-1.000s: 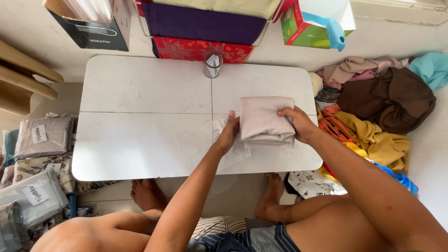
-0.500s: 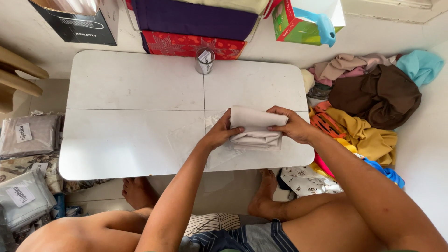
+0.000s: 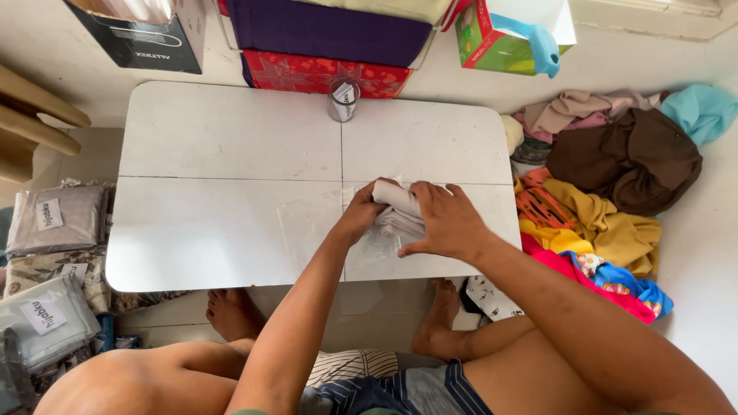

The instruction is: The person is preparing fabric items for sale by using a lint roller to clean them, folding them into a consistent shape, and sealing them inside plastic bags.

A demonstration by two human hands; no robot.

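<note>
Two hands press a folded pale cloth [image 3: 396, 209] near the bench's [image 3: 231, 146] right front corner: our left hand [image 3: 361, 215] grips its side, fingers closed on it, our right hand [image 3: 446, 223] clamps over it. We judge folding nearly finished; next, a firm, flattening hold.

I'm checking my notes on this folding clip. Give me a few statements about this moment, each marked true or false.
1. Both hands grip the folded pale cloth. True.
2. The cloth lies on a clear plastic bag. True.
3. The small tin stands at the table's near edge. False: it stands at the far edge of the white table.
4. The heap of clothes lies on the table. False: it lies on the floor, to the right.
</note>
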